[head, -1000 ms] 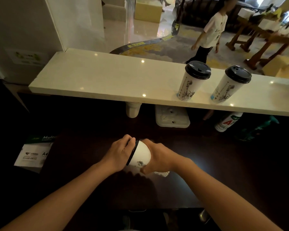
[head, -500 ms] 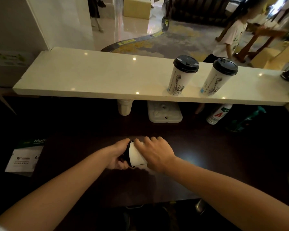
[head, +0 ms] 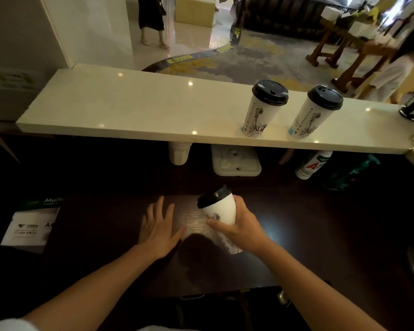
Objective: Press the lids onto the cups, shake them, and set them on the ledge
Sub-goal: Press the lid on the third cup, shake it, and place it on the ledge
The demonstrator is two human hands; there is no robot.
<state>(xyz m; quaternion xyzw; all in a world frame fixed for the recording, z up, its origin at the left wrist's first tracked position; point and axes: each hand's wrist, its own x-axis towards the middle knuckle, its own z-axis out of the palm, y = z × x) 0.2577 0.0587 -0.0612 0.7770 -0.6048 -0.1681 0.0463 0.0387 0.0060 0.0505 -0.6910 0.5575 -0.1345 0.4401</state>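
Broadly, a pale stone ledge (head: 129, 108) spans the view above a dark wooden desk (head: 320, 235). A pack of paper (head: 31, 225) lies at the desk's left edge. Near the right end of the ledge stand a lidded cup (head: 261, 113) and a second lidded cup (head: 313, 115), both upright, side by side but apart. Over the desk, the left hand (head: 158, 225) is palm down with its fingers spread wide, holding nothing; whether it touches the wood cannot be told. Near it, the right hand (head: 244, 230) wraps fingers and thumb around a third cup (head: 221, 211), which is tilted with its top leaning left and away. A black lid (head: 213, 197) sits on that cup.
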